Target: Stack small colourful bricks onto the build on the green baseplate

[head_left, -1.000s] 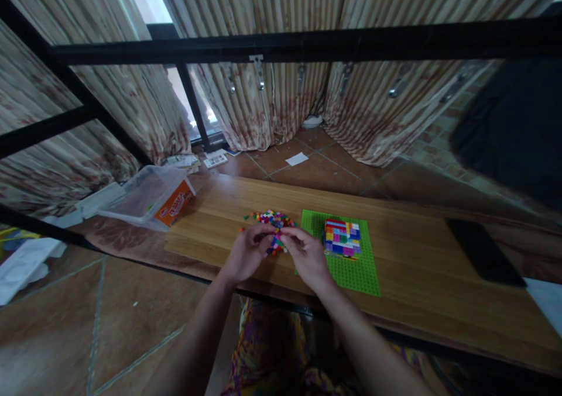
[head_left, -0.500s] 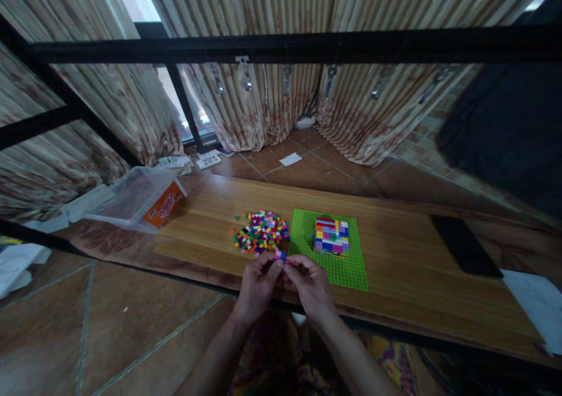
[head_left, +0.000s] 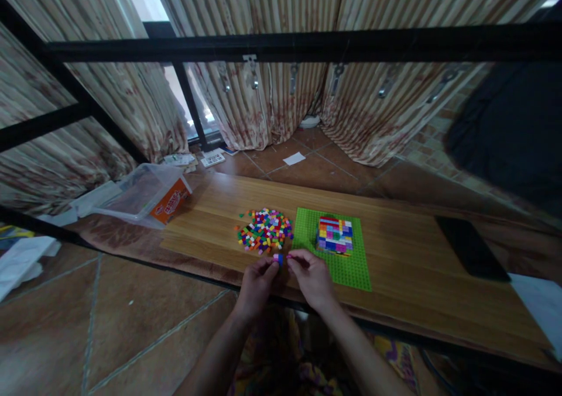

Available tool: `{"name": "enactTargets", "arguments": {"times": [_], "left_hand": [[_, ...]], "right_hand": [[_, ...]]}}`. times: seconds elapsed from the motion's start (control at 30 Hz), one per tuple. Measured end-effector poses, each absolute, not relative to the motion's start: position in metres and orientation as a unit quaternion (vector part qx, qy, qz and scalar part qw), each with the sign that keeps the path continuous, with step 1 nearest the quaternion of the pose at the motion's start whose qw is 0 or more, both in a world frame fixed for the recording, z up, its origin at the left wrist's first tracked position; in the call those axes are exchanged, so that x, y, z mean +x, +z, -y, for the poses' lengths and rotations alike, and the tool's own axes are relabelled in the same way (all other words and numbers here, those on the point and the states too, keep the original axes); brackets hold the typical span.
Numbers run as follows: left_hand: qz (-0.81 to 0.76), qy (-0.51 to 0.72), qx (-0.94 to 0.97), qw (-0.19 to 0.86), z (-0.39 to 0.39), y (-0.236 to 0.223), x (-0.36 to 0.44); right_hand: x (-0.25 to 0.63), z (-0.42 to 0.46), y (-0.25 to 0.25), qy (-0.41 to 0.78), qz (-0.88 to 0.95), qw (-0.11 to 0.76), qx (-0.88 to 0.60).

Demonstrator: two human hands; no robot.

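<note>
My left hand (head_left: 257,282) pinches a small cluster of pink and blue toy bricks (head_left: 278,258) over the table's near edge. Just to its right, my right hand (head_left: 312,276) pinches a small pink brick (head_left: 289,257), apart from the cluster. Beyond the hands lies a pile of loose, many-coloured bricks (head_left: 266,230). To the right, a green baseplate (head_left: 360,270) rests on the table and bears a block-shaped build of stacked bricks (head_left: 334,235) in mixed colours.
A clear plastic tub (head_left: 132,200) with an orange label stands at the left end of the wooden table (head_left: 408,267). A flat black object (head_left: 469,247) and white paper (head_left: 535,302) lie at the right. A black metal bar (head_left: 298,46) crosses behind, before striped curtains.
My hands have drawn apart; the pink brick in my right hand is now separated from the cluster in my left. The whole view has shifted slightly.
</note>
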State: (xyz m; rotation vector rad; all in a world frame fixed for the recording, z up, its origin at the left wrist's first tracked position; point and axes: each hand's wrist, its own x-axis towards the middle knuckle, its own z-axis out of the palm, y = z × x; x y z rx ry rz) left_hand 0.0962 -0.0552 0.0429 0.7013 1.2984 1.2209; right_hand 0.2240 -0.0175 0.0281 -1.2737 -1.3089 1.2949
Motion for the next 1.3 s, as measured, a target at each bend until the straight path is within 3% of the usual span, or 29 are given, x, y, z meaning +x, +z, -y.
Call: {"name": "enactTargets", "arguments": {"times": [0.13,0.23,0.57,1.03,1.3], "left_hand": [[-0.586,0.517,0.300,0.548,0.055,0.041,0.090],[-0.593,0.515,0.303,0.539,0.052,0.041,0.089],[-0.566,0.512,0.330,0.556,0.051,0.047,0.094],[-0.601,0.447,0.461,0.476,0.047,0.047,0.088],[-0.544,0.483,0.389,0.566,0.048,0.049,0.091]], "right_hand": [[0.215,-0.002,0.029,0.342,0.677,0.397,-0.517],[0.211,-0.005,0.032,0.315,0.690,0.399,-0.516],[0.212,0.009,0.037,0.579,0.483,0.413,-0.511],[0.213,0.019,0.038,0.592,0.495,0.405,-0.490],[0.212,0.023,0.044,0.653,0.426,0.407,-0.475]]}}
